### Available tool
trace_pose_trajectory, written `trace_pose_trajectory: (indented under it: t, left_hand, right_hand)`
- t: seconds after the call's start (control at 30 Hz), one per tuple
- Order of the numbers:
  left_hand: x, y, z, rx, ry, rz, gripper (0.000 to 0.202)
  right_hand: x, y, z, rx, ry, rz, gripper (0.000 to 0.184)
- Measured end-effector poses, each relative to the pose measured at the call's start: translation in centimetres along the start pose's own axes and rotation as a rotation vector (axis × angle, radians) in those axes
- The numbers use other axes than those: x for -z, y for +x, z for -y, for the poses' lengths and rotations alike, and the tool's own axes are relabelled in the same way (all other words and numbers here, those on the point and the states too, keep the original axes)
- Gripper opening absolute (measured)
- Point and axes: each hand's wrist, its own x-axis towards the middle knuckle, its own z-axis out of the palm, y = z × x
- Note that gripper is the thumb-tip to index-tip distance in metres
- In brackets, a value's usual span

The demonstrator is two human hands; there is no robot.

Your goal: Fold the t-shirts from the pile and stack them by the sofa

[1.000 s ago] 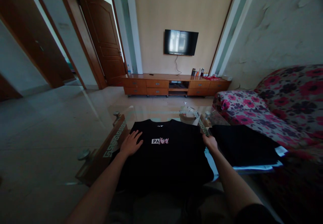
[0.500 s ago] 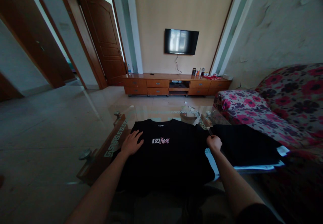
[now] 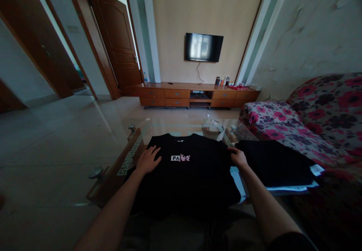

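Observation:
A black T-shirt (image 3: 186, 183) lies front up on the glass table, its neckline facing away from me. A white-and-pink print with the letters "PA" marks its chest. My left hand (image 3: 148, 159) rests flat on the shirt's left shoulder area, fingers spread. At the right sleeve, my right hand (image 3: 238, 157) has its fingers closed on the black cloth; the fingertips are partly hidden. Under the shirt's right side a pale blue-white sheet or cloth (image 3: 239, 183) shows. Just right of that hand sits a stack of folded black clothes (image 3: 274, 162) with a white label at its corner.
The glass coffee table (image 3: 132, 149) has a patterned border and round metal fittings. A bowl-like container with crumpled white tissue (image 3: 212, 124) stands at its far side. A flowered sofa (image 3: 319, 119) is at the right. Beyond are a wooden TV cabinet (image 3: 177, 93) and a wall television (image 3: 203, 47).
My right hand has shifted slightly up and left with the sleeve edge, which now lies closer to the shirt body. My left hand has stayed in place.

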Motion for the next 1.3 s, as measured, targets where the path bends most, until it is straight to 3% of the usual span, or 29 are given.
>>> trace_pose_trajectory:
  t: [0.2,0.37,0.5,0.6,0.67,0.73,0.87,1.07,1.13,1.2,1.3]
  left_hand:
    - [0.3,-0.1,-0.2,0.004,0.004,0.003,0.060]
    - [0.1,-0.1,-0.1,-0.005,-0.001,-0.008,0.060]
    - [0.0,0.0,0.1,-0.003,0.005,-0.006,0.061]
    - [0.0,0.0,0.0,-0.006,0.014,-0.004,0.061]
    - [0.0,0.0,0.0,-0.004,0.018,-0.002,0.060]
    - [0.1,0.0,0.0,0.001,0.018,0.002,0.060]
    - [0.1,0.0,0.0,-0.001,0.014,0.001,0.060]
    - [0.0,0.0,0.0,-0.004,0.018,0.000,0.061]
    - [0.0,0.0,0.0,-0.009,0.024,-0.002,0.061]
    - [-0.1,0.0,0.0,-0.007,0.026,-0.002,0.061]
    - [-0.2,0.0,0.1,-0.003,0.025,0.001,0.061]
  right_hand:
    - [0.7,-0.5,0.1,0.366,-0.037,-0.098,0.063]
    - [0.3,-1.7,-0.6,0.264,-0.182,-0.037,0.068]
    - [0.2,-3.6,1.7,0.240,-0.310,-0.061,0.068]
    - [-0.2,-5.4,4.8,0.491,-0.427,-0.043,0.072]
    - [-0.8,-6.5,6.5,0.708,-0.523,0.069,0.075]
    - [-1.7,-7.4,7.5,0.819,-0.611,0.214,0.077]
    - [-3.2,-8.5,7.5,0.764,-0.658,0.398,0.080]
    - [-3.7,-8.3,6.6,0.736,-0.452,0.439,0.073]
    - [-3.1,-7.0,6.1,0.694,-0.274,0.396,0.060]
    - [-2.2,-5.4,5.1,0.610,-0.111,0.262,0.048]
    - [-0.6,-3.3,2.7,0.427,-0.056,0.129,0.037]
